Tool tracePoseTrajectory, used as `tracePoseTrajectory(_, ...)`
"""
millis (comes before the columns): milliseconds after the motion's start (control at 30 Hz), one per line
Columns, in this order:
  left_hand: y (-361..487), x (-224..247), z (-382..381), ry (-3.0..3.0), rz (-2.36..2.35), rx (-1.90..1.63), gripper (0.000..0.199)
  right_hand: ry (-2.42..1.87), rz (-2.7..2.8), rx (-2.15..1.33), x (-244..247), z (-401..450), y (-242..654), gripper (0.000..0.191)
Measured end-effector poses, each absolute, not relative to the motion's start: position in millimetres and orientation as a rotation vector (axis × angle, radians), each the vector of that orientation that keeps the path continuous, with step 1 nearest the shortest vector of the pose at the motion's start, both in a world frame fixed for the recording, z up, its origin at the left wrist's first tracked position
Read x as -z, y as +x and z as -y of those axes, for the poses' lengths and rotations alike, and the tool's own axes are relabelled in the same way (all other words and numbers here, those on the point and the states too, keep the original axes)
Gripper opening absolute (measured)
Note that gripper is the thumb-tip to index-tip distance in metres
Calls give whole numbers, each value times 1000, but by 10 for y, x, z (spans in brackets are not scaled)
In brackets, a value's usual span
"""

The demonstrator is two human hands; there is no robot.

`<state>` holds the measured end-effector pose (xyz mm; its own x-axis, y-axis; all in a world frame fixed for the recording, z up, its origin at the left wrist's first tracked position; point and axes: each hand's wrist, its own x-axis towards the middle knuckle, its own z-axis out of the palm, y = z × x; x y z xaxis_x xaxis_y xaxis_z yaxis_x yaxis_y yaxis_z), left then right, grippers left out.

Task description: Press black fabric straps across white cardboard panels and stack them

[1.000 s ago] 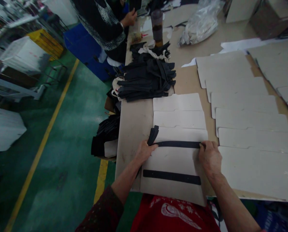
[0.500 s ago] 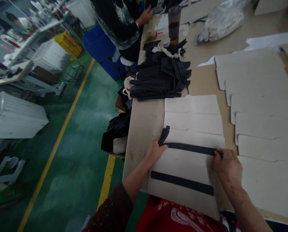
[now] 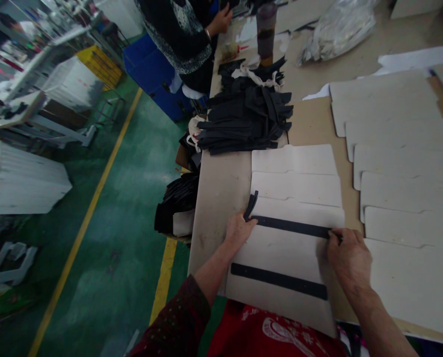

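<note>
A dark strip (image 3: pixel 296 226) lies across a pale board (image 3: pixel 277 250), stretched between my two hands. My left hand (image 3: pixel 239 229) is closed round a small bunch of dark strips (image 3: pixel 251 205) that sticks up past the fingers, and its thumb rests at the left end of the stretched strip. At the right edge of the board, my right hand (image 3: pixel 350 255) pinches the strip's other end. Nearer my body, a second dark strip (image 3: pixel 279 281) lies flat on a pale board, roughly parallel to the first and touched by neither hand.
Beyond the boards is a heap of dark strips (image 3: pixel 247 116). Overlapping pale boards (image 3: pixel 411 282) lie on the right. A cup (image 3: pixel 266 32) and a plastic bag (image 3: pixel 340 32) stand farther back. A person's hand (image 3: pixel 221 21) is at the far table edge, beside a blue bin (image 3: pixel 150 69).
The stretched strip looks straighter and flatter on the board at its left end. My hands have hardly moved, and the whole view has shifted slightly.
</note>
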<state>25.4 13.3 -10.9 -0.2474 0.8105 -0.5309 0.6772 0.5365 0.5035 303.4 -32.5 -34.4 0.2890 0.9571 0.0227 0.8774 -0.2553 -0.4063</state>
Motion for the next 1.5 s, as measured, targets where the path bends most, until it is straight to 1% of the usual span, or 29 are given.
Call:
tracePoseTrajectory(367,277,126,-123,1300,-2045,-193,19,-2229,1689,-311,358,329,3037,26)
tracePoseTrajectory(433,278,135,-118,1329,-2065,-187,23,-2224,1691,-304,376,331,3035,24)
tracePoseTrajectory(533,307,131,-102,1422,-2107,-179,36,-2239,1706,-320,374,330,3018,21)
tracePoseTrajectory(567,327,124,-94,1472,-2108,-172,36,-2255,1715,-334,359,326,3008,20)
tracePoseTrajectory(667,403,93,-58,1655,-2028,-125,20,-2328,1749,-379,282,299,2975,19)
tracePoseTrajectory(700,427,81,-44,1716,-1979,-102,19,-2345,1769,-390,252,289,2965,19)
tracePoseTrajectory(833,471,50,21,1927,-1790,2,32,-2325,1896,-412,162,301,2947,26)
tracePoseTrajectory(900,458,46,58,2011,-1736,53,34,-2248,2011,-400,153,363,2944,33)
tracePoseTrajectory(1000,416,54,120,2130,-1662,133,37,-2120,2236,-323,173,502,2939,44)
tracePoseTrajectory(1100,378,70,177,2229,-1582,212,45,-2085,2383,-231,199,610,2930,50)
tracePoseTrajectory(1367,342,114,217,2360,-1476,282,52,-2067,2503,-131,226,614,2897,51)
tracePoseTrajectory(1500,349,114,209,2384,-1475,245,53,-2086,2417,-205,195,551,2922,43)
